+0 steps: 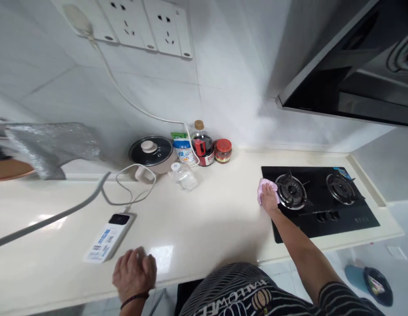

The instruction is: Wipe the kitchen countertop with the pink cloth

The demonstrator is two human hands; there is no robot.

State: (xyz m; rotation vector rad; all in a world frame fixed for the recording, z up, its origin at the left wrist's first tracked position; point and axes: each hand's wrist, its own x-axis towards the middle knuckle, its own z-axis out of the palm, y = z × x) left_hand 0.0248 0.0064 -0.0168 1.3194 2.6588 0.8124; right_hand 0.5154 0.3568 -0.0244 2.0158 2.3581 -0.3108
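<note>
1. The right hand (pixel 268 197) presses a small pink cloth (pixel 261 189) against the left edge of the black glass gas hob (pixel 322 219), right where it meets the cream stone countertop (pixel 217 219).
2. Judging by this position, the wiping is at the hob's near-left border. The left round metal burner (pixel 291 191) sits just beside the cloth, and the right round metal burner (pixel 340 188) is well apart from it. The pictures do not show which areas have already been wiped, though the countertop looks glossy.
3. The right hand's fingers curl over the bunched cloth, pinning it to the surface. Only pink edges show past the fingers.
4. The left hand (pixel 134 272) rests on the countertop's front edge in a loose fist, holding nothing.
5. Nearest the left hand is a white rectangular power bank (pixel 106 239), its cable looping toward a beige electric pot with a dark glass lid (pixel 151 151).
</note>
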